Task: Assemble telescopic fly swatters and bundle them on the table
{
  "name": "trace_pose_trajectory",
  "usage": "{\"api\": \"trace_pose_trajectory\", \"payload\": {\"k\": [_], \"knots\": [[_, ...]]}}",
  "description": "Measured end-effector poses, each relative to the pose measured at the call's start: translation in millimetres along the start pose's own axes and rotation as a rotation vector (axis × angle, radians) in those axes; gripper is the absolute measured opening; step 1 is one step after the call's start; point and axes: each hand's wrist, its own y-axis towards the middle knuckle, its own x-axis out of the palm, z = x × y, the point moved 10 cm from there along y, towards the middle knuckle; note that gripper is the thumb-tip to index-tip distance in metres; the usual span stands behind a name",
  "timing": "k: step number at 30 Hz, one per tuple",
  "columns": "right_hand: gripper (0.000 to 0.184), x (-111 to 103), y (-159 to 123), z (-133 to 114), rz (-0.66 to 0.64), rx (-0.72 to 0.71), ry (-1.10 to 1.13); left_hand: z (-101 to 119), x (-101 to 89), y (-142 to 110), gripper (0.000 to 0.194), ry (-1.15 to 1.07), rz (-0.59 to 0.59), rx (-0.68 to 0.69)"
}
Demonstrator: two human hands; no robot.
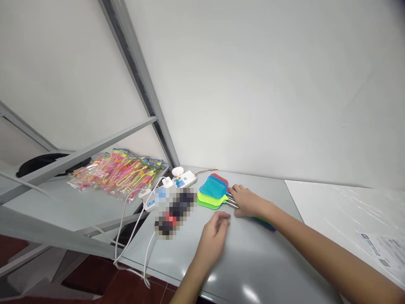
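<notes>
Several fly swatters (214, 188) lie bunched together on the grey shelf top (253, 261), with mesh heads in blue, red, yellow-green and green pointing left. My right hand (245, 200) is wrapped over their thin metal shafts, just right of the heads. Beyond that hand, part of a blue handle pokes out under the wrist; the rest of the handles is hidden. My left hand (215, 236) hovers or rests in front of the heads, its fingers slightly curled with a gap to the thumb. Nothing is in it.
White power strips (185, 179) with plugs and a white cable (122, 236) sit left of the swatters, beside a pixelated object (175, 213). Bagged colourful items (123, 171) lie on the left shelf, behind a metal frame (145, 84). A white wrapped board (341, 215) lies at right.
</notes>
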Motion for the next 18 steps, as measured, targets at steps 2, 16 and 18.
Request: {"api": "trace_pose_trajectory", "payload": {"k": [2, 16, 18], "knots": [[0.076, 1, 5, 1, 0.006, -0.001, -0.037, 8, -3.3, 1, 0.025, 0.142, 0.011, 0.064], [0.087, -12, 22, 29, 0.058, 0.013, -0.157, 31, 23.0, -3, 0.022, 0.596, -0.036, 0.363], [0.09, -13, 14, 24, 0.133, 0.078, -0.19, 31, 24.3, -6, 0.022, 0.646, -0.036, 0.377]]}}
